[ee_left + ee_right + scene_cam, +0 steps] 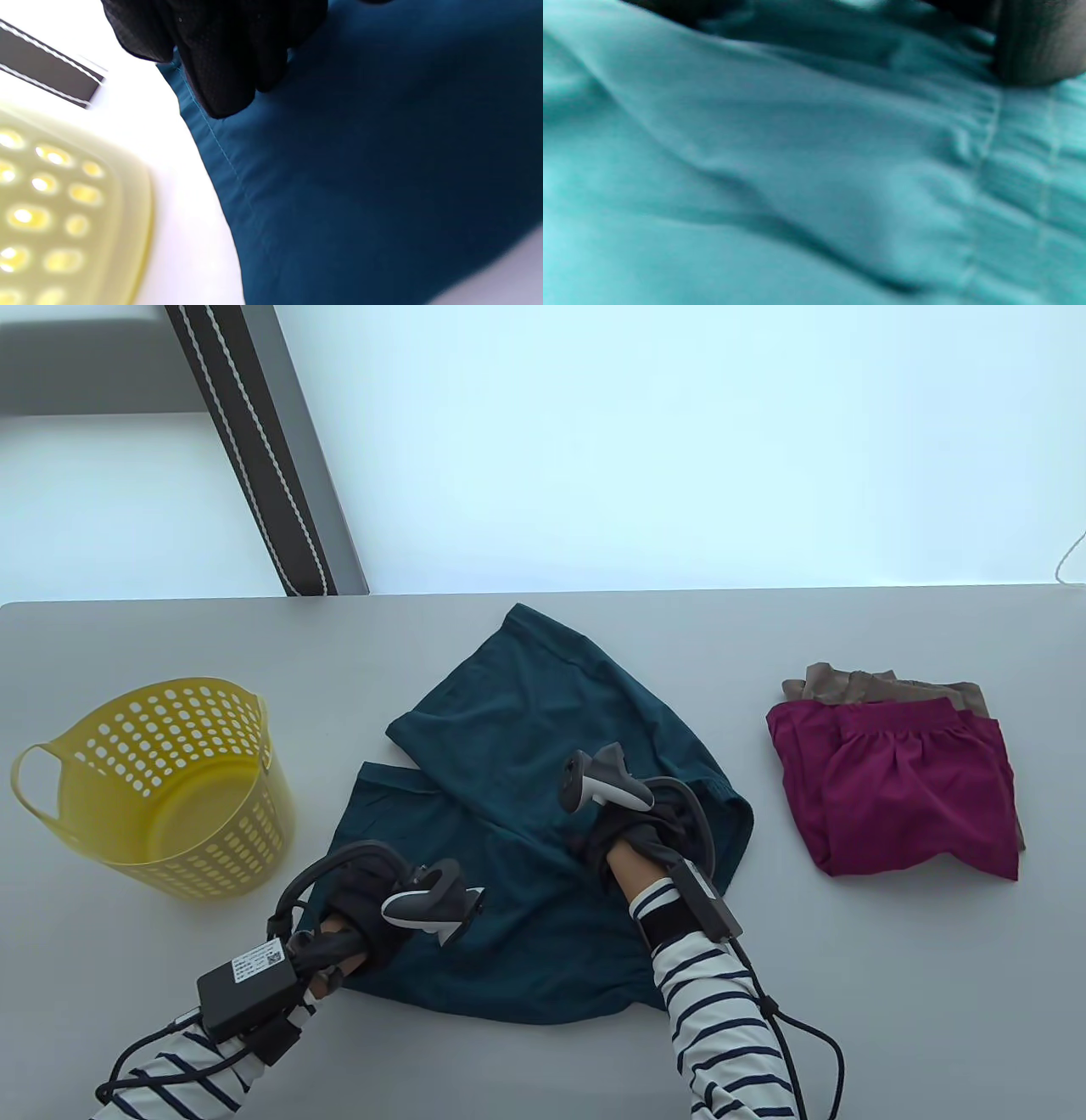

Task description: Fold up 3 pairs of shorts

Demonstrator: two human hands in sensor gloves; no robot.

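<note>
Yellow basket (161, 797): upright at bench (848, 967) left, nothing visible inside. Left hand (365, 916): fingers (225, 63) together, resting on teal shorts (526, 780) hem. Right hand (632, 836): on shorts' waistband; finger state cannot be told. Magenta shorts (891, 789): folded, atop tan pair (882, 687), right.

Both hands reach forward in black gloves, striped sleeves behind. The left hand (361, 920) lies low, fingers (225, 63) curled down. The right hand (632, 836) sits further forward.
</note>
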